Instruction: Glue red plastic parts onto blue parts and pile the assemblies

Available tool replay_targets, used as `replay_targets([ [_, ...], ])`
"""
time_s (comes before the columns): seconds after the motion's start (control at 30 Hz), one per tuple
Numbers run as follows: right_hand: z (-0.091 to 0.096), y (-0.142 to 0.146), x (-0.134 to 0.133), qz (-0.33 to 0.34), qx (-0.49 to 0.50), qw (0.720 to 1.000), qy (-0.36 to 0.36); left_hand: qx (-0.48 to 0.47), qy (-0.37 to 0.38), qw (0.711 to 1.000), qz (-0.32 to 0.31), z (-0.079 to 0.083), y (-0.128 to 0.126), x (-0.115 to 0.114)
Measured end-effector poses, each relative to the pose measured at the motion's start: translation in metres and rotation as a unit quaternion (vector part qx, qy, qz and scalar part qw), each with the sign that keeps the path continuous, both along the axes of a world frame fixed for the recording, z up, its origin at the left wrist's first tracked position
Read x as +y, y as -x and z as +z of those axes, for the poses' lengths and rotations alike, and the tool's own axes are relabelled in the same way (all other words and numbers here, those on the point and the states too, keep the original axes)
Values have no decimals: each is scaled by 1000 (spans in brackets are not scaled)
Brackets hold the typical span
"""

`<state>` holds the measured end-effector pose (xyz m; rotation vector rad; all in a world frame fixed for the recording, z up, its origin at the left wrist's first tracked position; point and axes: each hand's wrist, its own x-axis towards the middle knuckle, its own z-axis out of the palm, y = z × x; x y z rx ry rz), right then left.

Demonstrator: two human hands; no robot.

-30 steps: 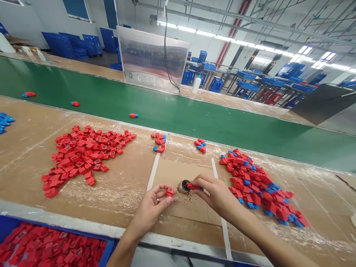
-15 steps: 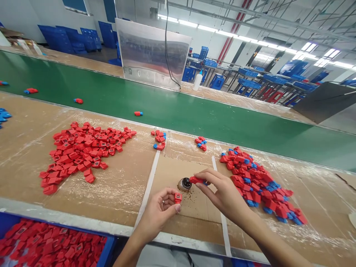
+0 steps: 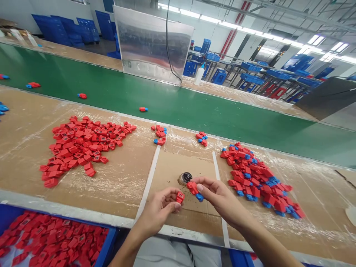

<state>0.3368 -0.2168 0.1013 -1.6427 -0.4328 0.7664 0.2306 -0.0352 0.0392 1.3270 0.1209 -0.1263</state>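
Between the thumb and fingers of my left hand (image 3: 159,208) is a small red plastic block (image 3: 180,197) with a dark recess facing up. My right hand (image 3: 219,198) pinches a red-and-blue plastic piece (image 3: 195,190), its blue end pointing down toward me. The two pieces are close together but apart. Just beyond them a small round container with a black, shiny top (image 3: 185,178) stands on a cardboard sheet (image 3: 172,163), with brown specks around it.
Loose red blocks (image 3: 80,144) lie heaped at left, red-and-blue pieces (image 3: 258,181) at right. Two small clusters sit near the green conveyor belt (image 3: 222,115), which carries several pieces. A blue bin (image 3: 109,241) of red blocks is at lower left. A white bottle (image 3: 199,75) stands behind the belt.
My right hand has drawn the red-and-blue piece back from the black-topped container toward the left hand's block, turning its blue end toward me. Pieces on the belt appear slightly further right.
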Motion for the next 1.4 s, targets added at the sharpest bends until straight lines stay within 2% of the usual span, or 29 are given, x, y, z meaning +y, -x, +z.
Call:
replay_targets([
  [0.1, -5, 6, -1, 6, -38, 999, 8, -1, 11, 1000, -11, 1, 1, 0],
  [0.17, -8, 10, -1, 12, -109, 994, 27, -3, 18, 1000, -15, 2, 1, 0],
  [0.27, -11, 15, -1, 29, -239, 969, 61, -5, 22, 1000, -20, 4, 0, 0],
  [0.37, -12, 17, 1, 50, -304, 949, 72, -2, 30, 999, -24, 6, 0, 0],
  [0.57, -11, 18, 2, 72, -335, 936, 78, 7, 37, 999, -25, 5, 1, 0],
  [0.87, -11, 21, 6, 138, -373, 914, 83, 25, 45, 998, -48, -2, 0, 4],
  [1.07, -19, 27, 10, 145, -408, 895, 104, 41, 7, 997, -57, 0, 1, 7],
  [1.2, -23, 30, 10, 116, -407, 903, 79, 57, 4, 996, -75, 7, -1, 5],
  [1.27, -18, 19, 4, 102, -407, 905, 77, 80, -15, 994, -70, 13, 4, 16],
  [1.3, -13, 7, -2, 88, -415, 902, 85, 96, -40, 993, -53, 15, 8, 29],
  [1.37, -1, -30, -24, 27, -450, 883, 127, 108, -141, 982, 71, 18, 20, 70],
  [1.4, 5, -54, -39, -23, -475, 865, 159, 119, -227, 955, 146, 17, 27, 98],
])
